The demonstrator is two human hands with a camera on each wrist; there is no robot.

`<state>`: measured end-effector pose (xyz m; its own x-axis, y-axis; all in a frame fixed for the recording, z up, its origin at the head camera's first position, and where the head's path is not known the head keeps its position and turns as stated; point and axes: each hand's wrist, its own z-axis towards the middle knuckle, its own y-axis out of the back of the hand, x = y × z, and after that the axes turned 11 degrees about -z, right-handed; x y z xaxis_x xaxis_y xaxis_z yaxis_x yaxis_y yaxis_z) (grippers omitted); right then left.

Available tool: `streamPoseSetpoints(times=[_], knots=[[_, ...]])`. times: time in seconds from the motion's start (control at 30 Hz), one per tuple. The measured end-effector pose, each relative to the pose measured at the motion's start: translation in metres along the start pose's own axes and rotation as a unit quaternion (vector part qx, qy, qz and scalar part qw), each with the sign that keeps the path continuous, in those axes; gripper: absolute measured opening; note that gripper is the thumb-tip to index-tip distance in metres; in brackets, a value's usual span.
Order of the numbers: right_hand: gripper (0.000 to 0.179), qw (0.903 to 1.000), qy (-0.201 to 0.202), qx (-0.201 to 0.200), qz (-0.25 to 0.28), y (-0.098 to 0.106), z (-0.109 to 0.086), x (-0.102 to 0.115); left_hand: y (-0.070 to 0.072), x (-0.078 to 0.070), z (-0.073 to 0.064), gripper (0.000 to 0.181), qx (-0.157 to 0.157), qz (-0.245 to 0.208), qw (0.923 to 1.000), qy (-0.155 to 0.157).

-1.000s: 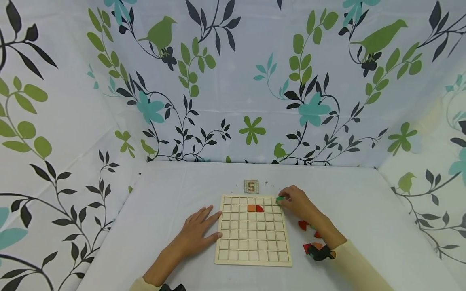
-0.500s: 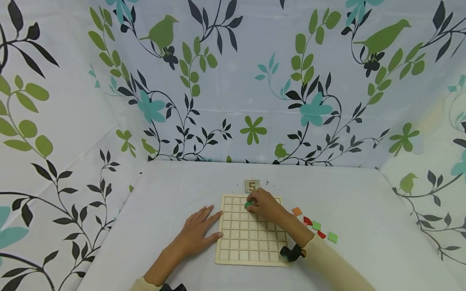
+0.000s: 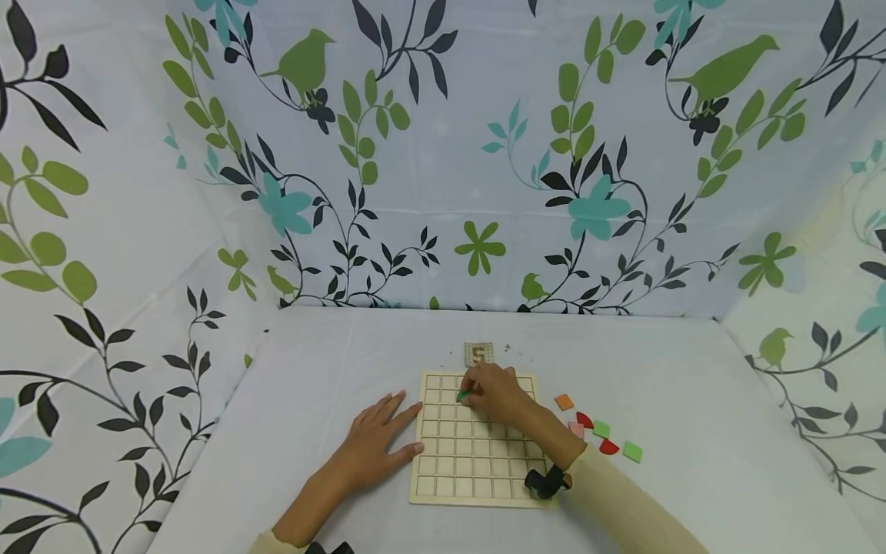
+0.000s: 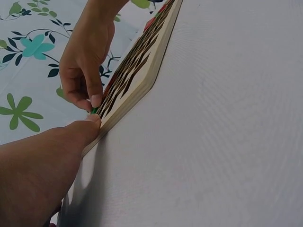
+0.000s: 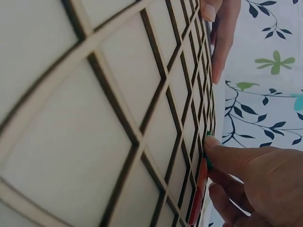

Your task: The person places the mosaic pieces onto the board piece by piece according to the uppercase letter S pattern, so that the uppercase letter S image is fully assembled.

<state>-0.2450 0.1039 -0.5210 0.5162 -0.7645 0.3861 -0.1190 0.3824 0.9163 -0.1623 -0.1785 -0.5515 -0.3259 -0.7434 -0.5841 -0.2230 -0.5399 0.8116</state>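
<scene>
My left hand (image 3: 374,442) lies spread along the left edge of a wooden grid board (image 3: 453,446), thumb and fingertips touching its rim. Over the board's upper rows, my right hand (image 3: 493,392) pinches a small green tile (image 3: 462,395) between thumb and fingers. The right wrist view shows this green tile (image 5: 209,163) at the fingertips, close to the grid. Beside it, a red tile (image 5: 195,208) sits in the board, with an orange-red one next to it. From the head view, my right hand covers those placed tiles.
A small card with a figure (image 3: 478,353) lies just beyond the board. Right of the board are loose tiles: an orange square (image 3: 564,402), a pink piece (image 3: 576,430), red pieces (image 3: 609,446) and light green squares (image 3: 633,452). A patterned cloth (image 3: 443,192) hangs behind.
My right hand has carried the green tile from the board's upper right corner leftward to the upper middle, then slightly further left and down. My left hand has stayed put.
</scene>
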Motion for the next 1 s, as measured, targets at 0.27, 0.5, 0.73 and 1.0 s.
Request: streamPoseSetpoints(times=[0.27, 0.5, 0.73, 1.0], knots=[[0.005, 0.9997, 0.017, -0.015, 0.008, 0.000, -0.007, 0.001, 0.000, -0.002, -0.001, 0.071, -0.009, 0.001, 0.9999, -0.010], [0.009, 0.9982, 0.045, -0.025, -0.029, -0.001, -0.011, 0.002, -0.001, -0.002, 0.000, 0.071, -0.009, 0.005, 0.9999, -0.004], [0.010, 0.9983, 0.041, -0.016, -0.037, 0.000, -0.012, 0.001, -0.003, -0.001, 0.001, 0.071, -0.002, 0.002, 1.0000, 0.005], [0.014, 0.9995, 0.021, -0.004, 0.022, 0.016, -0.024, -0.011, -0.003, -0.002, -0.001, 0.070, -0.007, 0.002, 0.9999, 0.010]])
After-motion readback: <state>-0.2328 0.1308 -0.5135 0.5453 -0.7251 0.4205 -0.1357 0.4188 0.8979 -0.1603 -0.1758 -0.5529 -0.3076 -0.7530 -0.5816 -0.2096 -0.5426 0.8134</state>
